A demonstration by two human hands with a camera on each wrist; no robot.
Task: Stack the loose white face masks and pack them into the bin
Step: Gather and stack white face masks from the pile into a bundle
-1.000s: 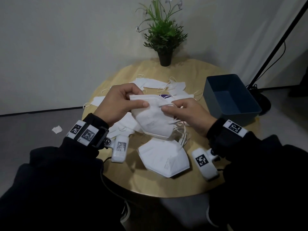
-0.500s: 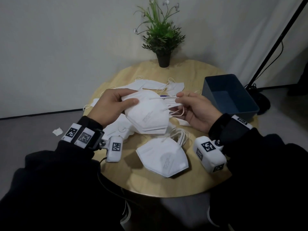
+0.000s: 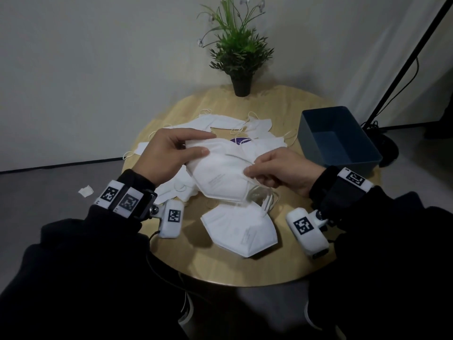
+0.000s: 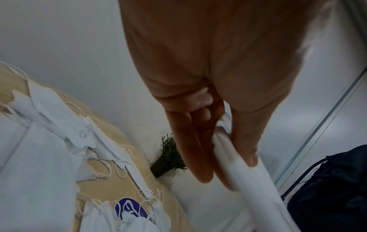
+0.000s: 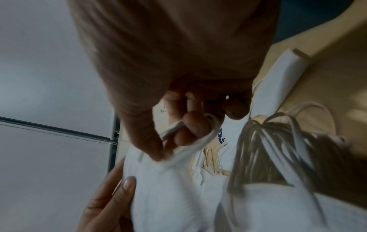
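The left hand is pinching the left edge of a folded white face mask, thumb on top and fingers beneath, its grip grasping the mask above the round wooden counter. The right hand is pinching the mask's ear loops at its right end, its grip curled round them. Directly below the held mask, a second folded mask is lying flat near the counter's front edge, with bare wood showing on either side of it. More loose masks are lying in an overlapping heap behind the hands, loops trailing. The blue bin is sitting at the counter's right edge, well apart from the hands. A potted plant is standing at the far edge.
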